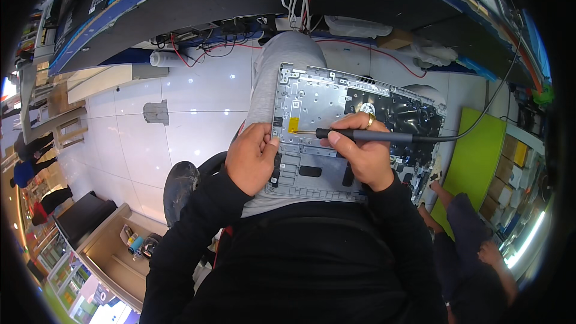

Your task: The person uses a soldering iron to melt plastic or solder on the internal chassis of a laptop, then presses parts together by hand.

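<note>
A silver laptop chassis panel (312,96) with a black-covered section and small mounting bosses rests across my lap. My left hand (249,156) grips its left edge, fingers curled at the rim. My right hand (360,153) is closed around a dark, pen-like tool (396,137) with a cable running from its back end up to the right. The tool's thin tip meets the panel at or beside a small yellow patch (294,124) near the left side; whether it touches is hard to tell.
Ahead stands a dark bench (210,9) with hanging cables and plastic bags (432,51) beneath. An open wooden drawer (120,258) is at lower left. A green board (465,156) and another person's hand (489,254) and legs are at right. People stand at far left.
</note>
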`<state>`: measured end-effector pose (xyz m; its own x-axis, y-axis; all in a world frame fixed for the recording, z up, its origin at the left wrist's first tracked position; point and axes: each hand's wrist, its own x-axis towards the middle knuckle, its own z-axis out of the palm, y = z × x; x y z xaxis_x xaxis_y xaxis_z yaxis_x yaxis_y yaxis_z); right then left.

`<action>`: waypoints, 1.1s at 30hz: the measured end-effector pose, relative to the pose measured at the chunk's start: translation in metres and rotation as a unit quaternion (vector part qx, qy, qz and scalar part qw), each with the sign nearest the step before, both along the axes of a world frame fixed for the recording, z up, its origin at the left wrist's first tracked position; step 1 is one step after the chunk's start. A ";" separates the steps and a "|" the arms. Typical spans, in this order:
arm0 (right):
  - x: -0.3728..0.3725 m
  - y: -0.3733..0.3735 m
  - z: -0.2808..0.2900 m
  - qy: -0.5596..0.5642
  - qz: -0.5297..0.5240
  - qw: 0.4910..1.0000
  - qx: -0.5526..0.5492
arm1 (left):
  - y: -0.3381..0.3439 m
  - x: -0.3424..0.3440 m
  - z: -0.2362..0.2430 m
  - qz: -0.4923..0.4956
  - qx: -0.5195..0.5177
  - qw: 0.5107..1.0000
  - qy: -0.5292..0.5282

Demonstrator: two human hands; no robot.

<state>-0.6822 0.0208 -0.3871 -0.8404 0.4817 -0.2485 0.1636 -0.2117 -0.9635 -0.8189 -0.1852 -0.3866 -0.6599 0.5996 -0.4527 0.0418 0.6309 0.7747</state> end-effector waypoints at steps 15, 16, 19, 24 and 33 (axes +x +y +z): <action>-0.018 -0.010 0.001 -0.002 -0.037 0.999 -0.006 | 0.019 -0.011 0.006 -0.013 -0.061 0.998 0.034; -0.019 -0.010 0.000 -0.001 -0.039 0.999 -0.001 | 0.019 -0.012 0.006 -0.013 -0.061 0.997 0.034; -0.022 -0.006 -0.002 -0.003 -0.016 0.998 0.057 | 0.021 -0.013 0.006 -0.021 -0.072 0.996 0.041; -0.023 -0.004 -0.005 -0.016 -0.001 0.995 0.097 | 0.024 -0.013 0.006 0.003 -0.058 0.998 -0.005; -0.023 0.002 0.004 -0.030 0.038 0.987 0.154 | 0.028 -0.008 0.006 0.023 -0.046 0.998 -0.027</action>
